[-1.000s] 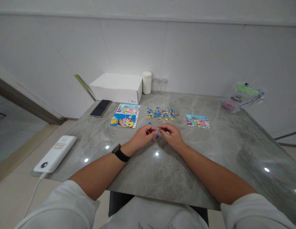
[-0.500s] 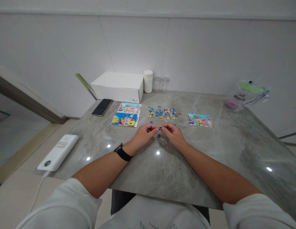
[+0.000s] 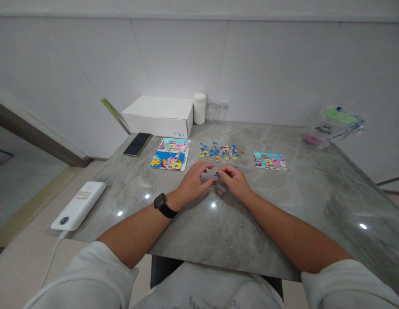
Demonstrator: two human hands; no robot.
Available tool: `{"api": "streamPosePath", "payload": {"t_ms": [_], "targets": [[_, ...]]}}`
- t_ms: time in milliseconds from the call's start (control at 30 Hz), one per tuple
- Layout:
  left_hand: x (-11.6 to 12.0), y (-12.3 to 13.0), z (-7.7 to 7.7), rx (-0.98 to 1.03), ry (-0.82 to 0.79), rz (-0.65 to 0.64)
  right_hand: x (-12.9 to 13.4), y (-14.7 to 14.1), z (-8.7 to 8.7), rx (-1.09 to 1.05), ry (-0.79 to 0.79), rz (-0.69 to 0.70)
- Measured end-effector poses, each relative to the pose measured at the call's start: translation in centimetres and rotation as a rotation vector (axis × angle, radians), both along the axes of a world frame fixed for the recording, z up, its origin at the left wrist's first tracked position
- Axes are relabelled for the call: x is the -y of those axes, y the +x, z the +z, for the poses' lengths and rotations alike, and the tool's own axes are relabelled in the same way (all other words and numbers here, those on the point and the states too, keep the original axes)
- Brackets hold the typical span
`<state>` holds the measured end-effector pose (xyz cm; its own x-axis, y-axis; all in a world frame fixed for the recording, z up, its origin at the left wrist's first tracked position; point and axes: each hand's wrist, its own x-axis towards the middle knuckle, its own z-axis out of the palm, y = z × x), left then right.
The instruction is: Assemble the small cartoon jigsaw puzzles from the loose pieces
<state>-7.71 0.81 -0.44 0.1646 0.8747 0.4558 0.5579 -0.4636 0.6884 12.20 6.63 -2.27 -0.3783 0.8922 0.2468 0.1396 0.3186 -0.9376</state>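
My right hand [image 3: 234, 180] pinches a small yellow and red jigsaw piece [image 3: 216, 172] between thumb and fingertips. To its left, my left hand [image 3: 197, 180] is open, thumb and fingers apart, with nothing seen between them. A dark blue jigsaw piece [image 3: 214, 183] lies on the table by the left thumb tip. Just beyond both hands a loose pile of jigsaw pieces [image 3: 220, 151], mostly blue and yellow, is spread out. A cartoon picture sheet [image 3: 170, 155] lies left of the pile, and a smaller cartoon picture card [image 3: 270, 162] lies to the right.
A phone [image 3: 137, 144], a white box [image 3: 159, 113], a white bottle [image 3: 200, 109] and two clear glasses [image 3: 217, 113] stand or lie toward the back. A white power bank [image 3: 79, 206] with a cable is at the left edge. A plastic bag [image 3: 333, 126] sits at the back right.
My left hand has let go and opened, its thumb and fingers parting from the piece. The right hand stays in nearly the same place, still pinching.
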Motion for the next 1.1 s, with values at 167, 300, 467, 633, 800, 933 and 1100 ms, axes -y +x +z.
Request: {"api": "streamPosePath", "payload": {"t_ms": [167,300,467,633,800,933,1100], "targets": [[0.0,-0.5,-0.2,-0.17,0.192,-0.069,0.6,-0.3,0.2,0.042,0.051,0.043],[-0.2,-0.8,-0.3,-0.214,0.209,-0.049,0.8,-0.3,0.4,0.111,0.099,0.058],[-0.9,-1.8,-0.5,-0.303,0.136,-0.038,0.4,0.4,0.8,0.292,0.329,0.003],[-1.5,-2.3,-1.3,-0.486,-0.013,-0.059,0.6,0.8,0.9,0.671,0.488,0.05],[-1.3,-2.2,-0.9,-0.513,-0.067,-0.06,1.7,0.7,1.3,0.887,0.517,0.081],[-1.2,-2.4,-0.6,-0.539,-0.079,-0.045,2.0,0.6,1.5,0.913,0.525,0.109],[-1.2,-2.4,-0.8,-0.565,-0.082,-0.01,1.9,0.6,1.3,0.916,0.518,0.122]]}}
